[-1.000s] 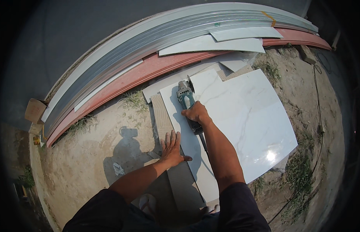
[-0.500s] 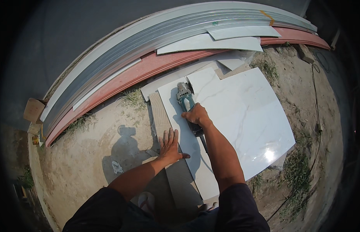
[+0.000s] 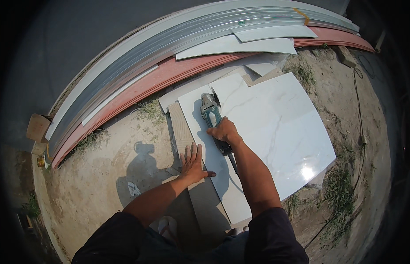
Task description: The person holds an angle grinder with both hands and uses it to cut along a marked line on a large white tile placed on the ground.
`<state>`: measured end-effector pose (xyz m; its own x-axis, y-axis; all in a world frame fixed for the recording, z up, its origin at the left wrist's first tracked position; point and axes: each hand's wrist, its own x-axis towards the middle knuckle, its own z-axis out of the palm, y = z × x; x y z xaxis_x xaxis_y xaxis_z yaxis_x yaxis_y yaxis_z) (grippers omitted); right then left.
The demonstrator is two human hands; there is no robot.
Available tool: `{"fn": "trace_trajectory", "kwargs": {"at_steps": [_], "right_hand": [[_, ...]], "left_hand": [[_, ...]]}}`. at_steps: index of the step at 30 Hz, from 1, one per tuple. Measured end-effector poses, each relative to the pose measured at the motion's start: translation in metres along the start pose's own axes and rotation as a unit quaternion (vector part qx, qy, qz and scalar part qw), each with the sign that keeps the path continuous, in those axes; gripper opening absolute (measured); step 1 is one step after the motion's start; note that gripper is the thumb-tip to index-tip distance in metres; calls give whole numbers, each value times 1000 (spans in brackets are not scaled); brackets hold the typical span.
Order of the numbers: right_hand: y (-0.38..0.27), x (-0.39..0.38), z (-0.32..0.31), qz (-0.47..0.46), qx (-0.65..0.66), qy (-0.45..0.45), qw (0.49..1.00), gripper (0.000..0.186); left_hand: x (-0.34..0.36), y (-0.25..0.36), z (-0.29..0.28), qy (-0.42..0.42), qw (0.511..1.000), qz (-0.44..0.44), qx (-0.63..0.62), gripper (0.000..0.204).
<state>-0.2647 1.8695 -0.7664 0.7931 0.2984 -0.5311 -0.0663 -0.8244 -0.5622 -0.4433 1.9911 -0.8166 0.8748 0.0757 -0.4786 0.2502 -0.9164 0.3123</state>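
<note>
My right hand (image 3: 225,133) is wrapped round the body of a teal and black angle grinder (image 3: 210,112). The grinder's thin cutting disc (image 3: 215,97) stands on edge at the surface of a white marble-look tile (image 3: 280,127), near the tile's far left part. My left hand (image 3: 194,163) lies with fingers spread at the tile's left edge, its thumb on the white face. Those fingers reach onto a beige ridged board or tile (image 3: 180,127) underneath. A power cord (image 3: 232,163) runs from the grinder's rear beneath my right forearm.
Beyond the tile lie long stacked metal profiles (image 3: 178,37), reddish boards (image 3: 125,94) and white offcuts (image 3: 236,47). A cable with a connector (image 3: 362,140) trails over the dirt at right, beside grass (image 3: 339,189). A brown block (image 3: 38,126) stands at far left.
The tile and boards sit slightly higher in the picture. Against the tile, the grinder and my right hand have come a little nearer to me. My left hand keeps its place at the edge.
</note>
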Motion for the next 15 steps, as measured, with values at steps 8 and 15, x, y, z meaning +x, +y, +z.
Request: {"fn": "trace_trajectory", "kwargs": {"at_steps": [8,15], "right_hand": [[8,-11,2,5,3,-1,1000,79],[10,-24,-2,7,13,-8,1000,77]], "left_hand": [[0,0,1,-2,1000,-2,7,139],[-2,2,-1,-2,1000,-4,-1,139]]}}
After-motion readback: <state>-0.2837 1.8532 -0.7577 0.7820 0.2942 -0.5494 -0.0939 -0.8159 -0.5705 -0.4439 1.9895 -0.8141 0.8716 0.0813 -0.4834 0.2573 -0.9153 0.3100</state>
